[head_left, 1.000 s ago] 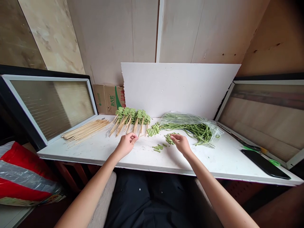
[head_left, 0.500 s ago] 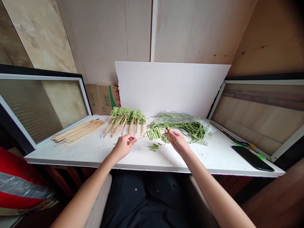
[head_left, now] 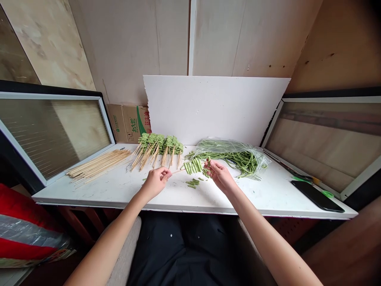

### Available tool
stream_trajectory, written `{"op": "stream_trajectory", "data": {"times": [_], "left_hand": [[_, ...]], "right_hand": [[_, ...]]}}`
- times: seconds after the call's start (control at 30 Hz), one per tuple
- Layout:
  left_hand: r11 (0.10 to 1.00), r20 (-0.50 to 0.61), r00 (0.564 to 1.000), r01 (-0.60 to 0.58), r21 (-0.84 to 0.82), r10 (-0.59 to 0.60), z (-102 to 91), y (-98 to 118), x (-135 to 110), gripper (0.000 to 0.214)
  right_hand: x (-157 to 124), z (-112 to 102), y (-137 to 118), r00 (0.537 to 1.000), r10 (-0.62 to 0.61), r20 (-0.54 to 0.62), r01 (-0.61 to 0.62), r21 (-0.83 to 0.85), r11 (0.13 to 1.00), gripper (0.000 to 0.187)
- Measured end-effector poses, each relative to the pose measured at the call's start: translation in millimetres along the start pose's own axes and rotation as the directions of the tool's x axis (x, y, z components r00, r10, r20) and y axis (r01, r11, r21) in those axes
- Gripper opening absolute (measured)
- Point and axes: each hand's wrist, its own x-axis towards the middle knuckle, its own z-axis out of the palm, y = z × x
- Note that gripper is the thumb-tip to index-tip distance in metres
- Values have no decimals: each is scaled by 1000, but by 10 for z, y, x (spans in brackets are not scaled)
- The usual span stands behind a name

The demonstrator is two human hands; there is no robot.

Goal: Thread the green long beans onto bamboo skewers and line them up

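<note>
My left hand (head_left: 157, 180) is closed around the bare end of a bamboo skewer (head_left: 177, 171). Several cut green bean pieces (head_left: 193, 166) are threaded side by side along the skewer's other half. At that far tip, my right hand (head_left: 218, 173) pinches one more bean piece (head_left: 208, 161) between thumb and fingers. Whether the tip has entered this piece is too small to tell. Below the skewer, loose bean pieces (head_left: 193, 183) lie on the white table (head_left: 166, 198); a few more are partly hidden by my right hand.
Finished bean skewers (head_left: 160, 145) are stacked at the back, in front of a cardboard box (head_left: 126, 123). Bare skewers (head_left: 98, 165) lie to the left. A clear bag of long green beans (head_left: 238, 157) is behind my right hand. A black phone (head_left: 317, 196) rests at the right edge.
My right hand has shifted very slightly left with its bean piece, closer to the threaded ones. My left hand keeps its hold on the skewer. The view has tilted a little.
</note>
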Motion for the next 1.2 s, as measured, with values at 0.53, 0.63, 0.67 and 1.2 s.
{"op": "stream_trajectory", "data": {"times": [0.53, 0.63, 0.67, 1.2], "left_hand": [[999, -27, 1000, -5, 41, 6, -1, -19, -9, 19], [999, -35, 999, -1, 43, 3, -5, -1, -15, 17], [999, -40, 999, -1, 42, 3, -7, 7, -18, 16], [999, -65, 997, -44, 31, 46, 30, -36, -24, 16]], "right_hand": [[-23, 47, 65, 997, -44, -59, 44, -5, 999, 41], [-39, 75, 61, 996, -60, -68, 59, -18, 998, 41], [-40, 79, 59, 995, -65, -72, 63, -27, 998, 41], [-16, 107, 134, 980, -120, -160, 111, -63, 992, 39]]}}
